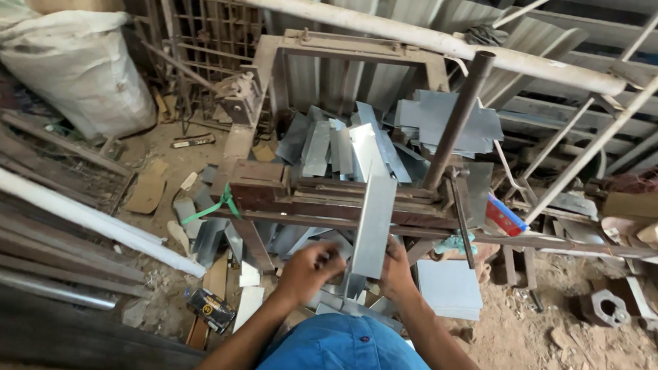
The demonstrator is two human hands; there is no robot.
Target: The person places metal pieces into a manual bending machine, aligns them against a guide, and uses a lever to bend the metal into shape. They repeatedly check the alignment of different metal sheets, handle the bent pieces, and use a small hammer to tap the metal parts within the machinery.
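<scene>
Left hand (311, 269) clenched, contents unclear. Right hand (397, 270) grips lower edge of sheet-metal strip (374, 225), strip upright, fed into rusty bending press (336, 197), likely for alignment. Press lever (458, 118) raised. Behind: pile of cut sheets (361, 145).

Single head-worn camera, looking steeply down and forward, close above the hands, metal bending frame (343, 197) at centre

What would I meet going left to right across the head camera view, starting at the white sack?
White sack → green strap → left hand → metal strip → right hand → rusty lever pipe → red and blue tool → hexagonal metal block.
</scene>
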